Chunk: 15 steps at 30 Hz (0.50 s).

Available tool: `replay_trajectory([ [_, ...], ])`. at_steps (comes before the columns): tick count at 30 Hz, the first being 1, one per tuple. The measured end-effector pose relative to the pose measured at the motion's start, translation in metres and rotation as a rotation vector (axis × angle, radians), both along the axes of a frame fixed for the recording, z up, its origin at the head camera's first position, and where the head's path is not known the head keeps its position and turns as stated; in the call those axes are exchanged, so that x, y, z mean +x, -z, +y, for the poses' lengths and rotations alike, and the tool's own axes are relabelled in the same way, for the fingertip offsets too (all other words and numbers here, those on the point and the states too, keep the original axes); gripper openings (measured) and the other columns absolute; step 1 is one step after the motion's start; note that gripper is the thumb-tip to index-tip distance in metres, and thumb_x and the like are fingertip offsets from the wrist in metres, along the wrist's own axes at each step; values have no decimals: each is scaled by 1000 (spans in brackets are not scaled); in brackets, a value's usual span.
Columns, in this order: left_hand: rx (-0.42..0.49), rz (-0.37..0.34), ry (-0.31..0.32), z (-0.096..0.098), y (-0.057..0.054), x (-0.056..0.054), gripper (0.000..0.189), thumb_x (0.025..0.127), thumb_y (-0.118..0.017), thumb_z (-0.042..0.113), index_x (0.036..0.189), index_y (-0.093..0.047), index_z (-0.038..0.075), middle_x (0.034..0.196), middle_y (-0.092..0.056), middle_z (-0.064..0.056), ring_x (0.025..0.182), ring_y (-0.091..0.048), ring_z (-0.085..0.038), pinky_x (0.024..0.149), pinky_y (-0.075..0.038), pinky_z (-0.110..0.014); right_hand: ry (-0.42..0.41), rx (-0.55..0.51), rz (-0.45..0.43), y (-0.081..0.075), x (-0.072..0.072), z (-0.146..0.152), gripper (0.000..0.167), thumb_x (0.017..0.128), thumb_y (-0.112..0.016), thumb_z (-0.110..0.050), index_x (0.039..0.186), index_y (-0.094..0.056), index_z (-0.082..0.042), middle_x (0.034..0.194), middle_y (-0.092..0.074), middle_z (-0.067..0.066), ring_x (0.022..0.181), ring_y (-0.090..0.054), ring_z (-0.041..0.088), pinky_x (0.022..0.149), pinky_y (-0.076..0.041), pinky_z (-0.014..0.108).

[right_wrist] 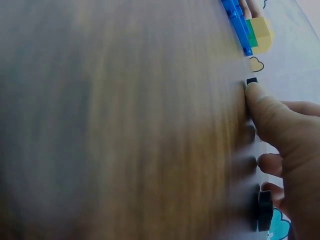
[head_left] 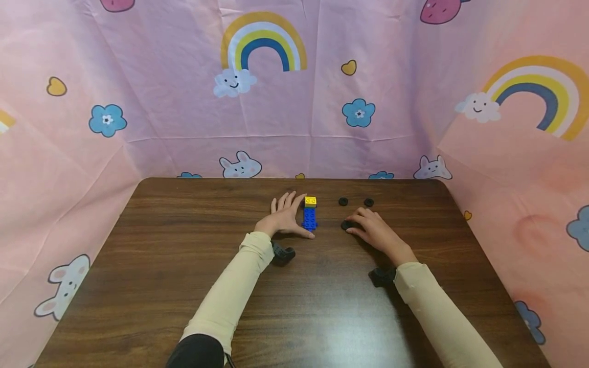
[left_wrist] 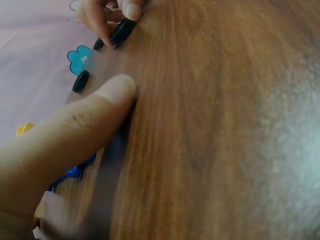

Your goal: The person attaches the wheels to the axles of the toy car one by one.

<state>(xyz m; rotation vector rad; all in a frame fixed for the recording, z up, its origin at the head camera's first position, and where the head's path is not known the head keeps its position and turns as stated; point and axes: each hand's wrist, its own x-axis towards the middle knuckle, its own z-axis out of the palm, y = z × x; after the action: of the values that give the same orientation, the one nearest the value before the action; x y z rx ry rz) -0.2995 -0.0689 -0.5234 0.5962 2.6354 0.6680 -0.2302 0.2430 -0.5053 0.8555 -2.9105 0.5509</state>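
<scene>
One wheel [head_left: 346,225] is in the grasp of the right hand [head_left: 375,230], pinched between thumb and bent fingers at the right of the blue base [head_left: 310,219]. Whether that wheel touches the surface [head_left: 322,312] is hard to tell. Two more black wheels lie flat beyond this hand: the second wheel [head_left: 343,201] farther left, the third wheel [head_left: 368,202] farther right, apart from each other.

The left hand [head_left: 284,219] is released, its fingers spread at the left of the base. Its thumb reaches just before the base's near end and its index finger comes up beside the yellow brick [head_left: 310,200]; contact with either cannot be told. The base lies studs up, pointing away from the person, with short stubs at its sides near the close end. On its far end sits a green brick [right_wrist: 251,34], with the yellow brick on top of it.

Pale sleeves cover both arms, and a pink cloth [head_left: 170,61] with rainbows hangs behind the surface.
</scene>
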Motion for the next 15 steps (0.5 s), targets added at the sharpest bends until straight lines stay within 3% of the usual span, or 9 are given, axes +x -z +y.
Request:
replay_trajectory([
  [4,-10,-6,1,-1,-2,1,132,71,-86,67,168,-4,29,177,5,-11,163,9,-35,126,9,-66,0,0,2,0,0,-1,31,99,-72,-25,126,-72,-11,112,-65,6,97,-61,22,87,-47,45],
  [10,16,-33,-11,-1,-6,4,136,70,-88,66,168,1,34,176,10,-11,163,12,-35,125,13,-65,-8,-1,4,0,0,-1,31,99,-72,-25,126,-72,-10,113,-65,7,98,-61,22,85,-47,45],
  [15,-4,-21,-7,0,-5,5,131,72,-86,67,167,-6,30,176,10,-11,163,11,-35,126,13,-64,-7,-2,-1,0,0,-1,31,99,-72,-25,126,-72,-10,113,-65,7,97,-61,22,86,-47,45],
])
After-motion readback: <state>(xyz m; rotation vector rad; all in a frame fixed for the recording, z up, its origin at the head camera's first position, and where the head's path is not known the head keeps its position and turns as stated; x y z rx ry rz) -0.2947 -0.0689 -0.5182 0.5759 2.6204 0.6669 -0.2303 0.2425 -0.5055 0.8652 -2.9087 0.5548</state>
